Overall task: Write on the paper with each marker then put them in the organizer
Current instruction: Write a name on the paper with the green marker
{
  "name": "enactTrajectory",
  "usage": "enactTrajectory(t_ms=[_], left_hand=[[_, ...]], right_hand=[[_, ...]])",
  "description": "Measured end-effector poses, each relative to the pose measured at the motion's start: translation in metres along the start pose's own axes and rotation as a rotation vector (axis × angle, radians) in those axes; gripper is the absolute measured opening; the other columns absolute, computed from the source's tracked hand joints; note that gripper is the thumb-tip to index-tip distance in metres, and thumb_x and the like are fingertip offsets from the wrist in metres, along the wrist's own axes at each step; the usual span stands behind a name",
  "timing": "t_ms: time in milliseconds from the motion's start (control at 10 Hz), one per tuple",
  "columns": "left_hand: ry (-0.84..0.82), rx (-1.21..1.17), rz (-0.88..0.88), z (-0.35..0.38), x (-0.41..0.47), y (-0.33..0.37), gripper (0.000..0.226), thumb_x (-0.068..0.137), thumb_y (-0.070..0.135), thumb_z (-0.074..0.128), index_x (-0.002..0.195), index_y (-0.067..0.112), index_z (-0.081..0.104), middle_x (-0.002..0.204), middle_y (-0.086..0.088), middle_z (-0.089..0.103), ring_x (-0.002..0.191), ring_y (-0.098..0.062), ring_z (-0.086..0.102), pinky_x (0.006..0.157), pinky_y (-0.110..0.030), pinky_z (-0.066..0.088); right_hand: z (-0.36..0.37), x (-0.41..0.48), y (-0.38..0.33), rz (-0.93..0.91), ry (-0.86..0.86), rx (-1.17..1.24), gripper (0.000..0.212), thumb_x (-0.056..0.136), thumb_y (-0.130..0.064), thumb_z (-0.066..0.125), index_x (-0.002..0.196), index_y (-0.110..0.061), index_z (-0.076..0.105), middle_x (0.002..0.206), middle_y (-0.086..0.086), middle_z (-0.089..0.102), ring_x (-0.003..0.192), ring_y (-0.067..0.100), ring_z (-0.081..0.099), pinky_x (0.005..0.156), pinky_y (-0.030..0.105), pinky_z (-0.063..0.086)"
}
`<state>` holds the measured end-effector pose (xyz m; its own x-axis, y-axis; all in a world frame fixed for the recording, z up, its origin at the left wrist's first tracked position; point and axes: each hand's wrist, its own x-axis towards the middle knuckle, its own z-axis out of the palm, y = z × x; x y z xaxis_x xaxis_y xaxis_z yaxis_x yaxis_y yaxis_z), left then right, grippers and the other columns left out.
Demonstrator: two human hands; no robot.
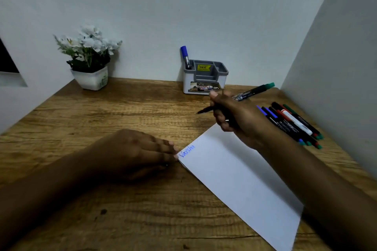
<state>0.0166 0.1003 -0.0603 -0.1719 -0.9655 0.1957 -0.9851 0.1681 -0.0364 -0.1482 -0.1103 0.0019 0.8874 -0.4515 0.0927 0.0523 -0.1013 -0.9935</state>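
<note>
A white sheet of paper [240, 177] lies slanted on the wooden desk [122, 112], with a blue word written near its left corner. My left hand [140, 153] rests flat beside that corner, fingertips touching the paper's edge. My right hand [234, 114] hovers above the paper's upper corner, gripping a black marker with a green end [255, 91], its tip pointing left. A grey and white organizer [205, 77] stands at the back by the wall, with one blue-capped marker [185, 57] upright in its left slot. Several more markers [295, 124] lie bundled on the desk at the right.
A white pot of white flowers [89, 59] stands at the back left of the desk. Walls close in behind the desk and along the right side, just past the loose markers.
</note>
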Motion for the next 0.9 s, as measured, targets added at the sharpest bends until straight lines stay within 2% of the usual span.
enactTrajectory(t_ms=[100,200,300,400,500,600,900], left_hand=[[-0.030,0.020,0.007,0.013,-0.003,-0.005,0.037,0.092,0.043,0.051,0.129,0.039,0.051,0.135,0.020,0.050,0.126,0.005,0.041,0.097,-0.029,0.047],[-0.049,0.003,-0.031,0.016,-0.003,-0.002,0.037,0.093,0.042,0.051,0.130,0.039,0.048,0.134,0.018,0.052,0.123,0.003,0.046,0.093,-0.031,0.050],[-0.014,0.039,-0.009,0.016,-0.002,0.000,0.035,0.092,0.041,0.052,0.127,0.038,0.051,0.129,0.016,0.057,0.118,0.000,0.052,0.090,-0.032,0.052],[0.002,0.036,0.001,0.024,-0.003,-0.004,0.036,0.092,0.043,0.051,0.128,0.037,0.050,0.127,0.015,0.059,0.115,-0.002,0.054,0.086,-0.034,0.053],[-0.019,0.038,-0.031,0.028,-0.005,-0.008,0.038,0.092,0.046,0.049,0.130,0.039,0.046,0.128,0.017,0.057,0.116,-0.001,0.053,0.087,-0.033,0.052],[-0.002,0.034,-0.009,0.027,-0.005,-0.006,0.034,0.092,0.044,0.051,0.126,0.038,0.051,0.124,0.016,0.061,0.112,-0.001,0.056,0.085,-0.033,0.054],[0.065,0.018,0.041,0.022,-0.004,-0.002,0.033,0.087,0.037,0.061,0.120,0.034,0.056,0.117,0.013,0.065,0.106,-0.003,0.061,0.080,-0.030,0.056]], right_hand=[[0.010,-0.007,0.006,0.050,-0.036,-0.054,0.011,0.092,-0.019,0.055,0.091,-0.010,0.061,0.049,0.004,0.052,0.043,0.016,0.044,0.040,0.021,0.033],[0.014,-0.018,0.016,0.128,-0.147,-0.058,0.011,0.089,-0.007,0.054,0.094,-0.006,0.064,0.065,0.006,0.067,0.054,0.015,0.062,0.047,0.023,0.050],[0.018,-0.026,0.030,0.112,-0.179,-0.115,0.013,0.085,0.006,0.056,0.089,-0.002,0.066,0.070,0.006,0.069,0.059,0.013,0.065,0.053,0.025,0.056],[0.022,-0.027,0.044,0.014,-0.176,-0.224,0.011,0.083,0.009,0.058,0.081,0.000,0.066,0.063,0.008,0.063,0.051,0.013,0.059,0.049,0.026,0.055],[0.027,-0.027,0.053,-0.027,-0.200,-0.262,0.010,0.080,0.000,0.063,0.074,-0.007,0.065,0.063,0.012,0.060,0.049,0.010,0.056,0.046,0.026,0.052],[0.028,-0.026,0.056,-0.036,-0.190,-0.277,0.013,0.082,0.002,0.062,0.074,-0.007,0.066,0.059,0.003,0.061,0.048,0.007,0.054,0.045,0.024,0.051],[0.028,-0.025,0.055,-0.022,-0.198,-0.293,0.021,0.082,0.006,0.060,0.072,-0.012,0.066,0.059,-0.001,0.062,0.048,0.008,0.054,0.044,0.023,0.049]])
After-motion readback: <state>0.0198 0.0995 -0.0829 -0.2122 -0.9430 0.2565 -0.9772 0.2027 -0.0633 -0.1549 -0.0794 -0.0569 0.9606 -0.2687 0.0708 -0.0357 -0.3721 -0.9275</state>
